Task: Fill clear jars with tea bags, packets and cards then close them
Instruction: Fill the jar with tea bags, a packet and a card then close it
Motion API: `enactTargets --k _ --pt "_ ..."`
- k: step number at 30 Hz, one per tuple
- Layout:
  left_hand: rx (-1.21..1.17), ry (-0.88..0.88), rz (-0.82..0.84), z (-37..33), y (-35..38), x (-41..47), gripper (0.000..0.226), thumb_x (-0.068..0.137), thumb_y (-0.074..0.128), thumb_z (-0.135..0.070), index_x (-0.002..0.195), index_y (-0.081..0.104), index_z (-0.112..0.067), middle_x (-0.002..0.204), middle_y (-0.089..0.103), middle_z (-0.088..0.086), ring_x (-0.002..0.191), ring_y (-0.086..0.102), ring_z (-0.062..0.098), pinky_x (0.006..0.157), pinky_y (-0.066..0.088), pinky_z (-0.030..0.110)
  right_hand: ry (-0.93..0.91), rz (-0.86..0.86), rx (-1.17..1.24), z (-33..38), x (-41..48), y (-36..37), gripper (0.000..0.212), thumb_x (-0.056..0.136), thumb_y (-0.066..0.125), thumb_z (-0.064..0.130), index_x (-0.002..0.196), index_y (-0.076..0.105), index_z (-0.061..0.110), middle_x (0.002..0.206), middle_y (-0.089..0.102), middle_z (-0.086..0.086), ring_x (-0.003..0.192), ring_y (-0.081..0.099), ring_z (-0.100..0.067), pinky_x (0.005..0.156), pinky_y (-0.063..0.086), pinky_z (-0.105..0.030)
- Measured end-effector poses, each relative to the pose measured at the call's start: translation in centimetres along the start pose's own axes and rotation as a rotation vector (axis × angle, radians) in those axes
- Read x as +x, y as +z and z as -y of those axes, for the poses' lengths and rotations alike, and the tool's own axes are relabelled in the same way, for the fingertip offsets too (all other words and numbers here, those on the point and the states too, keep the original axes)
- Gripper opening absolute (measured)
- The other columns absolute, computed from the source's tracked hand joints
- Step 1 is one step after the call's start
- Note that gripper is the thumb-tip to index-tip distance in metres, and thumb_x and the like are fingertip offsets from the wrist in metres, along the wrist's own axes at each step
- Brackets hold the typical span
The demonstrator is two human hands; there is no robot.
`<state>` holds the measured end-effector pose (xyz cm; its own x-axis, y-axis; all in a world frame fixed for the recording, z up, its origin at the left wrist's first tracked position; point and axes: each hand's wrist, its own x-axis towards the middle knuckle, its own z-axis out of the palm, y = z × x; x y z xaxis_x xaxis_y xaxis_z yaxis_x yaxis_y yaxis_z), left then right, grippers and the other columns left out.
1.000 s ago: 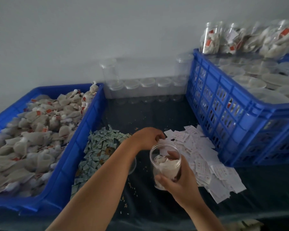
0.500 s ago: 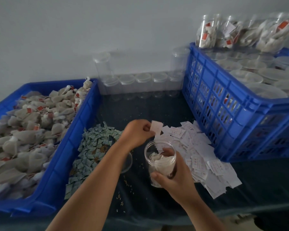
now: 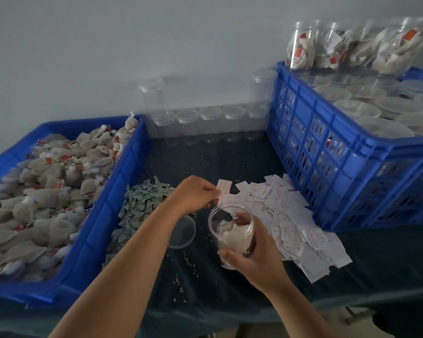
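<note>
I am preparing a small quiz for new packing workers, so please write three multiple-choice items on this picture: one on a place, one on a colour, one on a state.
1. Where does the pile of green packets lie?
A. On the table, beside the tray of tea bags
B. On a wall shelf
C. On the floor

2. What colour is the tray?
A. Red
B. Blue
C. Yellow

3. How is the jar in the right hand?
A. Closed with a lid
B. Open, with tea bags inside
C. Open and empty

Answers:
1 A: the packets lie on the dark cloth against the tray's wall.
2 B: its walls and rim are blue.
3 B: the mouth is bare, tea bags show through the clear wall, a lid lies on the table beside it, and the left hand pinches a card near the mouth.
</note>
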<state>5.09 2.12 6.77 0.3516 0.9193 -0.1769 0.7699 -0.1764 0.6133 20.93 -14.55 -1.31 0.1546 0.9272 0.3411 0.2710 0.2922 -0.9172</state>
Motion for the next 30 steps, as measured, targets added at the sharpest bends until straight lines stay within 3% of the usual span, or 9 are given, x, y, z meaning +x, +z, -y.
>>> enactTargets --k 3,8,13,15,18,21,23,27,30 --pt "-0.031 -0.076 -0.003 1.4 2.2 2.2 0.019 0.102 0.07 -0.038 0.09 0.084 -0.036 0.076 0.077 -0.009 0.064 0.067 0.001 0.071 0.051 0.025 0.003 0.006 -0.012 0.1 0.1 0.0 0.071 0.075 0.089 0.069 0.134 0.056 0.047 0.122 0.073 0.016 0.111 0.073 -0.01 0.085 0.058 -0.017" --pt "-0.082 -0.129 -0.112 2.1 3.3 3.4 0.013 0.099 0.074 -0.039 0.1 0.084 -0.031 0.072 0.071 -0.019 0.07 0.068 0.001 0.066 0.051 0.023 0.007 0.001 -0.018 -0.4 0.1 0.0 0.071 0.076 0.09 0.068 0.134 0.056 0.047 0.121 0.074 0.016 0.11 0.073 -0.011 0.086 0.061 -0.023" --pt "-0.262 -0.046 -0.251 0.8 0.1 1.5 0.006 0.092 0.083 -0.039 0.087 0.08 -0.038 0.075 0.077 -0.017 0.062 0.07 0.0 0.063 0.057 0.025 -0.002 -0.004 -0.041 -0.4 0.2 -0.1 0.068 0.074 0.086 0.072 0.131 0.052 0.056 0.121 0.071 0.021 0.109 0.072 -0.006 0.085 0.056 -0.014" --pt "-0.272 0.013 -0.18 -0.5 -2.1 -0.2 0.006 0.092 0.083 -0.036 0.095 0.078 -0.035 0.082 0.079 -0.018 0.068 0.073 -0.002 0.069 0.059 0.025 -0.002 0.003 -0.05 -0.6 0.2 -0.1 0.068 0.074 0.086 0.072 0.131 0.052 0.056 0.121 0.072 0.021 0.108 0.072 -0.006 0.085 0.057 -0.015" --pt "-0.233 0.098 0.059 -2.1 -5.4 -2.9 0.01 0.096 0.077 -0.043 0.099 0.082 -0.035 0.092 0.08 -0.019 0.078 0.073 -0.006 0.076 0.052 0.026 0.006 0.029 -0.03 -1.0 0.2 -0.1 0.07 0.076 0.087 0.07 0.134 0.054 0.048 0.121 0.073 0.017 0.108 0.073 -0.011 0.086 0.061 -0.024" --pt "-0.038 0.17 0.305 -3.5 -6.9 -5.2 0.007 0.095 0.075 -0.052 0.097 0.081 -0.052 0.102 0.077 -0.028 0.093 0.069 -0.011 0.085 0.048 0.025 0.024 0.052 -0.011 -1.2 0.2 0.0 0.074 0.077 0.088 0.068 0.136 0.057 0.037 0.12 0.074 0.012 0.107 0.075 -0.017 0.085 0.065 -0.038" --pt "0.112 0.203 0.35 -4.2 -6.3 -5.8 0.006 0.092 0.079 -0.053 0.089 0.083 -0.049 0.098 0.077 -0.03 0.09 0.07 -0.011 0.083 0.048 0.022 0.023 0.058 -0.007 -1.3 0.2 -0.1 0.075 0.077 0.088 0.066 0.138 0.058 0.034 0.121 0.074 0.01 0.108 0.075 -0.019 0.085 0.065 -0.042" --pt "0.395 0.202 0.198 -4.5 -3.1 -5.8 0.018 0.082 0.085 -0.058 0.085 0.083 -0.04 0.087 0.076 -0.027 0.077 0.068 -0.007 0.074 0.052 0.025 0.035 0.061 -0.034 -1.4 0.0 -0.2 0.075 0.077 0.089 0.063 0.137 0.058 0.032 0.118 0.075 0.009 0.106 0.074 -0.02 0.085 0.064 -0.046" --pt "0.456 0.263 -0.027 -4.0 -1.8 -6.0 0.036 0.069 0.085 -0.071 0.08 0.067 -0.042 0.084 0.066 -0.021 0.072 0.058 -0.004 0.062 0.043 0.025 0.05 0.048 -0.032 -1.3 0.0 -0.2 0.075 0.077 0.089 0.062 0.138 0.056 0.034 0.118 0.074 0.01 0.107 0.074 -0.02 0.086 0.064 -0.045"
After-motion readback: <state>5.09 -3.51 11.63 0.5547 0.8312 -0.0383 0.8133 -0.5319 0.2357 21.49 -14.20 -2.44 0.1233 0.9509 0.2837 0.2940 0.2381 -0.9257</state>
